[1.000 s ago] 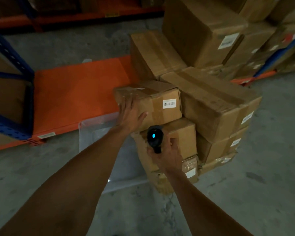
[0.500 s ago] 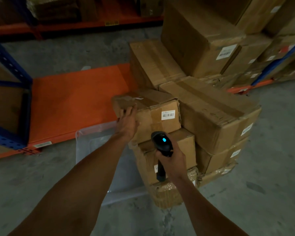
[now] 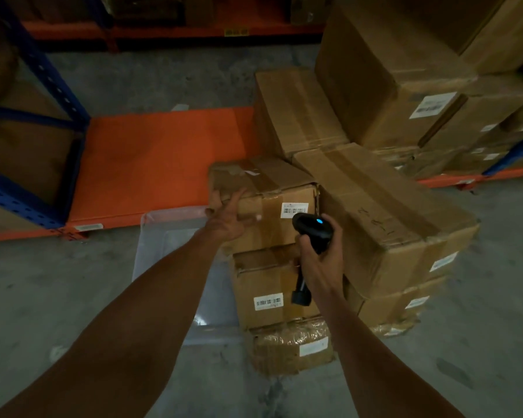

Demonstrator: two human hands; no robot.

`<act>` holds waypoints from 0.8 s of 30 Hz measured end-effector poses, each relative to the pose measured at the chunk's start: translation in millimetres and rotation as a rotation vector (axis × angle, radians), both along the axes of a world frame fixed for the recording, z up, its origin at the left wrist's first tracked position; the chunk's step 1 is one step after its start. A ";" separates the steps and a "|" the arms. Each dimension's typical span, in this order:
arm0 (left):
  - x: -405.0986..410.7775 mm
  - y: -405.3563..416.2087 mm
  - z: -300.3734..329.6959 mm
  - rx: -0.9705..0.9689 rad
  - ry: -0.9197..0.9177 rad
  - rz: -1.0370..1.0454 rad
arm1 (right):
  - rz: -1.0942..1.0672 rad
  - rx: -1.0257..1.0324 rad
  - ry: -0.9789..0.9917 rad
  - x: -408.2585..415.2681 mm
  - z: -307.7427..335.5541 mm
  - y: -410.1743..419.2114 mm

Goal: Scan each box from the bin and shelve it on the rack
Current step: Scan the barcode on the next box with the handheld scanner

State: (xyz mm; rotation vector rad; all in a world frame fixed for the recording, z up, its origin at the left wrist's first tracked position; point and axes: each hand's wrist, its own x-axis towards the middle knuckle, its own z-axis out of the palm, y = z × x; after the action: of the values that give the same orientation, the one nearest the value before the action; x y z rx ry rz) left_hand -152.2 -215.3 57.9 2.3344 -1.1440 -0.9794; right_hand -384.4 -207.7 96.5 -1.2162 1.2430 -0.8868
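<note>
Creased, taped cardboard: the top box (image 3: 263,203) at frame centre has the left hand (image 3: 227,220) splayed flat on its side. Right hand (image 3: 322,260) fingers wrap a black scanner (image 3: 310,236), hiding its grip; a clear bin (image 3: 175,236) sits half-hidden behind the forearm.

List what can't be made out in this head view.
- Barcode label on the top box: print too small.
- Scanner trigger: covered by the right hand.
- Clear bin contents: blocked by the left hand and arm.
- Far rack: dark, cut off.
</note>
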 end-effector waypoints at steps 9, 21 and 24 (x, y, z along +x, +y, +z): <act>-7.7 -6.1 -12.0 0.010 -0.112 0.069 | 0.062 -0.105 0.238 3.7 -9.2 -18.2; -9.0 -2.7 -6.1 0.009 -0.109 0.061 | -0.013 -0.053 0.215 8.3 -9.8 -21.1; -9.0 -4.1 -6.6 0.013 -0.101 0.069 | -0.014 -0.048 0.218 8.2 -10.9 -20.1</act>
State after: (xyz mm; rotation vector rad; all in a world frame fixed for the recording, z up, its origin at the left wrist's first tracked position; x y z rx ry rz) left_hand -161.2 -219.3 51.3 2.4410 -1.0890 -0.8569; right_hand -376.2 -227.8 85.6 -1.3719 1.4113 -0.8134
